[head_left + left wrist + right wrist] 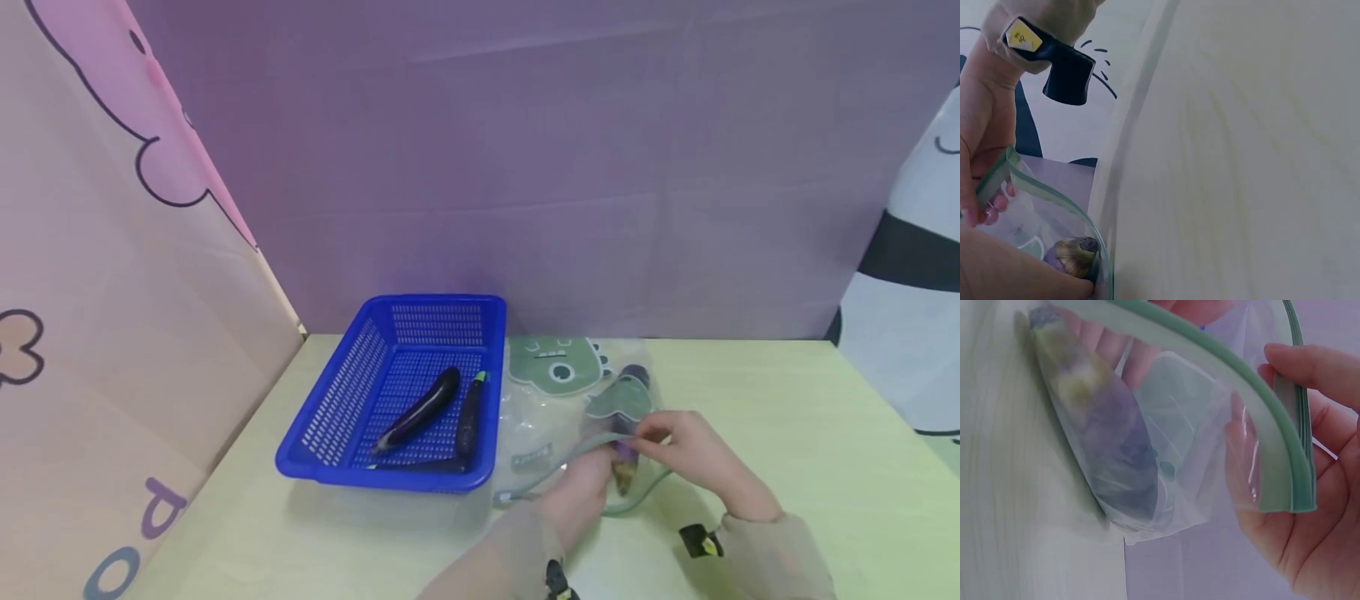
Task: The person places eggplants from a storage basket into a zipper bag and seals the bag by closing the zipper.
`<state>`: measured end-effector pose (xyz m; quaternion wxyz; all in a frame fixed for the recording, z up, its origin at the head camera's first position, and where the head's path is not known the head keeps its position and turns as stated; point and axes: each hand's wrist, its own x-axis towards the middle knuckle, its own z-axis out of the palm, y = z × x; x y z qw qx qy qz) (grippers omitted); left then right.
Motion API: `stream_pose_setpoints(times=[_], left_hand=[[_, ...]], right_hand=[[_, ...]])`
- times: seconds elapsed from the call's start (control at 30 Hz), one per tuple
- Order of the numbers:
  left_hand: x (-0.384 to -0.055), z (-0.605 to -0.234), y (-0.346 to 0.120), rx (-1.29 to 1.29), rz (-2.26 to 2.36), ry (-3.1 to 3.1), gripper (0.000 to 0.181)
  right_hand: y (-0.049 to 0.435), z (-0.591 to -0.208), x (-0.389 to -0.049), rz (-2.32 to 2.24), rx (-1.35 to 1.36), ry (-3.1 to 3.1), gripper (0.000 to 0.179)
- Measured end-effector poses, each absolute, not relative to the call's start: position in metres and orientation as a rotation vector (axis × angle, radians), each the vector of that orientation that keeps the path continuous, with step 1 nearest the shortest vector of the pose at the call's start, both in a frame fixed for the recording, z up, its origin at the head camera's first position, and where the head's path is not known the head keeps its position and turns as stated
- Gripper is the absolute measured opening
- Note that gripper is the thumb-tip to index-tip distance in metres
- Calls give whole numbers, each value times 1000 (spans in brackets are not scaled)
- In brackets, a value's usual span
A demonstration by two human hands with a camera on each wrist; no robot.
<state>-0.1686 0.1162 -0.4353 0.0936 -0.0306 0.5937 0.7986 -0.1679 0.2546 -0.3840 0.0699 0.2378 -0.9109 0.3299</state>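
Observation:
In the head view, my left hand (579, 493) reaches into the mouth of a clear zip bag (525, 421) with a green dinosaur print. An eggplant (624, 477) lies inside this bag, its brownish stem end toward the opening. In the right wrist view, the left fingers (1135, 365) look fairly straight beside the eggplant (1107, 428), seen through the plastic. My right hand (682, 446) pinches the green zip edge (1300, 434) between thumb and fingers, holding the mouth apart. In the left wrist view, the eggplant's stem end (1079, 255) shows beside the left hand (1016, 269).
A blue plastic basket (491, 417) stands left of the bag, with several eggplants (423, 408) in it. Both rest on a pale wooden table (787, 433). Purple cloth (525, 167) hangs behind the table, and a printed curtain (135, 317) lines the left side.

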Motion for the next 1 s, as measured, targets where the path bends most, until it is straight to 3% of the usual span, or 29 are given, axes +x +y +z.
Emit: stream_pose_setpoints(times=[0.17,0.33,1.0], left_hand=[[-157,-430,110,-142,2258,1791,24],[-151,-425,103,-27,2206,1796,32],[-143,-412,72,299,1868,1916,37]], right_hand=[[255,-383,-168,994,716,-2743,5],[255,-383,-168,1001,717,-2751,4],[255,-383,-167,1011,728,-2780,6]])
